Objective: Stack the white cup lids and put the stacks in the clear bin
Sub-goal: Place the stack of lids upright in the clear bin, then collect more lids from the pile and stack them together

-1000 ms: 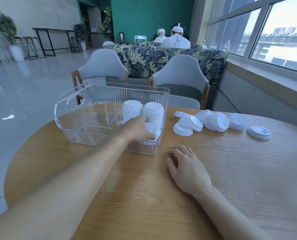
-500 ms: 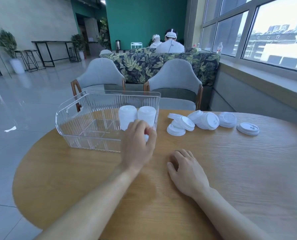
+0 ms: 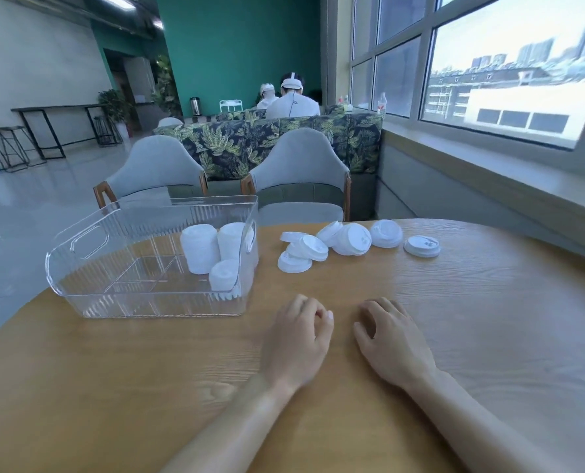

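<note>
White lid stacks (image 3: pixel 216 254) stand in the clear bin (image 3: pixel 79 268); I see left hand (image 3: pixel 298 343) and right hand (image 3: pixel 391 339) empty, fingers loosely curled.

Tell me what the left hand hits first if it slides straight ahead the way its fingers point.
Probably the nearest loose lid; the left hand points slightly right of the clear bin, though depth is uncertain.

Bright window daylight, wide-angle edge warp
</note>
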{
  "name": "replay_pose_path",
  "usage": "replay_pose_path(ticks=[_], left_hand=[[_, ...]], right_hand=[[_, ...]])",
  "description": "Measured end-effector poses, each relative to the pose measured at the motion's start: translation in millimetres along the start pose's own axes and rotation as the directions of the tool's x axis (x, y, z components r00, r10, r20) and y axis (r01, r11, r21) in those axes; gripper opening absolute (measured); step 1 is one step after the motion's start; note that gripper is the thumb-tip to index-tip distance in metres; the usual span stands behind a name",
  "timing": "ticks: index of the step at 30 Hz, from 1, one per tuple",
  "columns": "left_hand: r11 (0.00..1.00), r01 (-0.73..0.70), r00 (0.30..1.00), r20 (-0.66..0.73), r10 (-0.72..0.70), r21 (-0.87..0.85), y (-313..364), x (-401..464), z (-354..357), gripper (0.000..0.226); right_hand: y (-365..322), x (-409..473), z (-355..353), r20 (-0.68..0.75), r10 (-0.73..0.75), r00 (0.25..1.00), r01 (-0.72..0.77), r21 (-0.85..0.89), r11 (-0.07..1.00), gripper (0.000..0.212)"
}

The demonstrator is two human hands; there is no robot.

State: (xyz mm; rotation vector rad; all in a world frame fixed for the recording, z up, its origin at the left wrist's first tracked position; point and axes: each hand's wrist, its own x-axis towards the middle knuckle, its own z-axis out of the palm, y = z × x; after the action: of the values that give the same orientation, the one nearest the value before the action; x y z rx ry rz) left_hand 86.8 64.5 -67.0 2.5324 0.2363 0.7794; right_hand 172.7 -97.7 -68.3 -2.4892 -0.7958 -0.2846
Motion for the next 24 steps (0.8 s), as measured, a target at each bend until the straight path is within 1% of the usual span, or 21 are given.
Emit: replay_pose_path(ticks=[5,9,13,15,18,21,24], left_hand=[[0.995,-0.066,0.995,0.079,0.059,0.081,16.3,21.8,27.3,0.021],[0.989,-0.076,0.986,0.157,0.056,0.127,23.2,49.0,48.1,0.034],[0.985,-0.075,0.982,0.184,0.046,0.154,28.5,80.6,67.5,0.040],[0.984,-0.082,0.984,0.172,0.055,0.160,30.8,97.3,78.3,0.041],[0.975,-0.107,0.988,0.130,0.083,0.193,31.2,122.7,97.1,0.045],[0.969,-0.099,0.993,0.091,0.080,0.225,28.9,145.4,112.4,0.051],[0.950,-0.132,0.991,0.023,0.131,0.282,23.8,164.8,124.2,0.052]], right_hand=[[43.2,9.6,-13.4,-0.007,0.074,0.997,-0.074,-0.004,0.997,0.026],[75.1,23.7,-20.1,-0.035,0.134,0.990,-0.133,0.030,0.991,0.024],[99.9,43.0,-25.3,-0.048,0.200,0.979,-0.196,0.065,0.978,0.023],[109.1,53.5,-24.9,-0.057,0.223,0.973,-0.218,0.079,0.973,0.026],[120.7,69.9,-26.0,-0.068,0.266,0.962,-0.260,0.086,0.962,0.036],[132.0,86.8,-27.8,-0.085,0.303,0.949,-0.295,0.100,0.950,0.042],[140.5,104.6,-27.6,-0.104,0.312,0.944,-0.303,0.093,0.948,0.047]])
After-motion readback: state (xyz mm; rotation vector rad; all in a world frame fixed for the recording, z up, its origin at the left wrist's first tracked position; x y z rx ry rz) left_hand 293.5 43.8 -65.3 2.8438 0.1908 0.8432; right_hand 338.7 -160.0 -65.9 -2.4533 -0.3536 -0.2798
